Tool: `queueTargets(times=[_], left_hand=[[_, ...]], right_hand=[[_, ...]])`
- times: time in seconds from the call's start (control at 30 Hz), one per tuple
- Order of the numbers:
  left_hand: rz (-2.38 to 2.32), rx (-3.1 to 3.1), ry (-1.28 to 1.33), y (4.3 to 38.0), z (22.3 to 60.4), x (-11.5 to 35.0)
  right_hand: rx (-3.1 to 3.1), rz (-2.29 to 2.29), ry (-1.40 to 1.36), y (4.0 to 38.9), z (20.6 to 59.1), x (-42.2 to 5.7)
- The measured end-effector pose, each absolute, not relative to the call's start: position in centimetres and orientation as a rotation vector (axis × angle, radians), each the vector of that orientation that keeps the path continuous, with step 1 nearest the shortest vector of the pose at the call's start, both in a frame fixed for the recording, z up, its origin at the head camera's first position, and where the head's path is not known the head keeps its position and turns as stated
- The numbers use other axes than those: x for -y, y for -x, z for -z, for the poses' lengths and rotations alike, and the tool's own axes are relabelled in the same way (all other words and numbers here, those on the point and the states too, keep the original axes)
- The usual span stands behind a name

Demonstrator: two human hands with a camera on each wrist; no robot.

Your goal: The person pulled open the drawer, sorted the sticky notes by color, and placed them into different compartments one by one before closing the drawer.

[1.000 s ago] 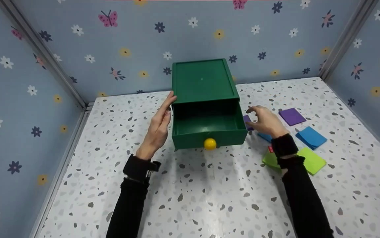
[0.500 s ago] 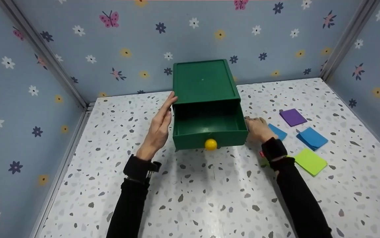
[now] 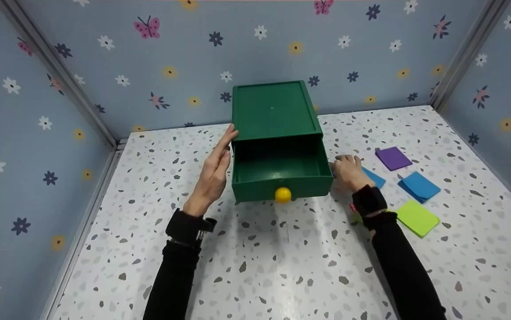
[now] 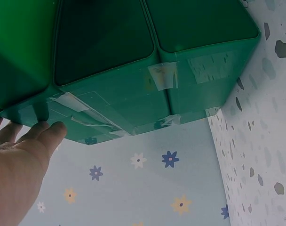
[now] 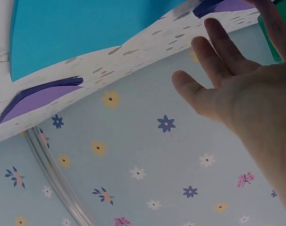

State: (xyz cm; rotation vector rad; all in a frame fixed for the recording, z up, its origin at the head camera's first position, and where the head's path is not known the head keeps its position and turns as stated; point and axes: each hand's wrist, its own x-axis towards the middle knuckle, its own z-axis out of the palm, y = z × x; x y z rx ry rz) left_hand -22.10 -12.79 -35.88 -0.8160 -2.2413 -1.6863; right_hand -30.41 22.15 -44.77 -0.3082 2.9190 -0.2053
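Note:
A green plastic drawer box (image 3: 275,109) stands against the back wall, its drawer (image 3: 260,190) pulled out by a round yellow knob (image 3: 283,194). My left hand (image 3: 211,178) lies along the box's left side, fingers fairly straight and fingertips at the top front corner; clear tape (image 4: 164,75) shows on that side in the left wrist view. My right hand (image 3: 351,173) is down beside the drawer's right side, over a purple square paper pad (image 5: 232,5). One finger overlaps that pad while the others stay loosely extended. The thumb is hidden, so I cannot tell whether it pinches the pad.
Right of my right hand lie another purple pad (image 3: 394,158), a blue pad (image 3: 419,186) and a lime-green pad (image 3: 417,218). A second blue pad (image 3: 374,177) and a red tag (image 3: 352,207) are partly under my arm. Flowered walls (image 3: 175,53) enclose the speckled table (image 3: 246,266).
My right hand has come down and slightly left onto the purple pad beside the drawer, hiding it in the head view. The left hand and drawer box have stayed put.

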Motion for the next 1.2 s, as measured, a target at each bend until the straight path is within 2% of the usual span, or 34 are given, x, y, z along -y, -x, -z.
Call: queueTargets(times=[0.6,0.77,1.2], left_hand=[[1.695,2.241,0.814,22.1,36.0,12.9],[1.679,2.209,0.829,23.6,37.9,13.2],[1.688,2.229,0.827,22.1,36.0,12.8]], right_hand=[[-2.836,0.582,0.216,30.4,44.2,-23.1],[-2.854,0.647,0.232,30.3,43.8,-23.4],[-2.875,0.812,0.153,29.0,40.0,-25.0]])
